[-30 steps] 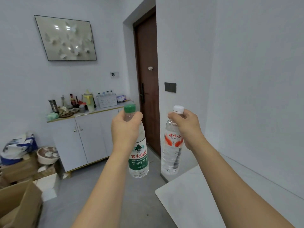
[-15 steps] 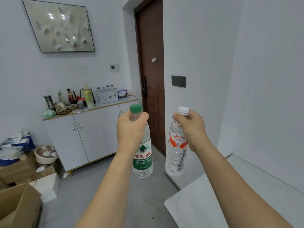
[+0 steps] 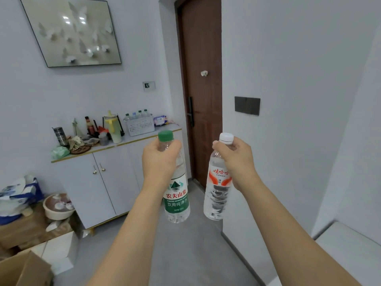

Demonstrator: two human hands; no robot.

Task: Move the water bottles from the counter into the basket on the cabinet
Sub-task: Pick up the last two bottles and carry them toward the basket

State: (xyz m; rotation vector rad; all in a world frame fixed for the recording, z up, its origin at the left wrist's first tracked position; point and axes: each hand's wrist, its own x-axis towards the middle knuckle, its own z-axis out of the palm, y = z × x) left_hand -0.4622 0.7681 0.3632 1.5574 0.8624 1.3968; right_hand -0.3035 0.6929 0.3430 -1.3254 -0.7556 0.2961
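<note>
My left hand (image 3: 158, 159) grips the neck of a green-capped water bottle (image 3: 177, 199) with a green label. My right hand (image 3: 237, 159) grips the neck of a white-capped water bottle (image 3: 216, 195) with a red and white label. Both bottles hang upright in front of me, above the floor. A white perforated basket (image 3: 141, 125) stands on the white cabinet (image 3: 99, 182) against the far wall, left of the brown door. Several bottles stand in the basket, caps showing above its rim.
The cabinet top also carries a yellow jug (image 3: 113, 129), a metal cup (image 3: 59, 136), bottles and clutter. Cardboard boxes (image 3: 22, 269), a bowl (image 3: 58, 205) and bags sit on the floor at left. A white counter edge (image 3: 340, 250) lies at right. Grey floor leads to the cabinet.
The cabinet and basket have grown larger and shifted in view as I moved closer. The counter has slid further off to the lower right. Both hands still hold their bottles.
</note>
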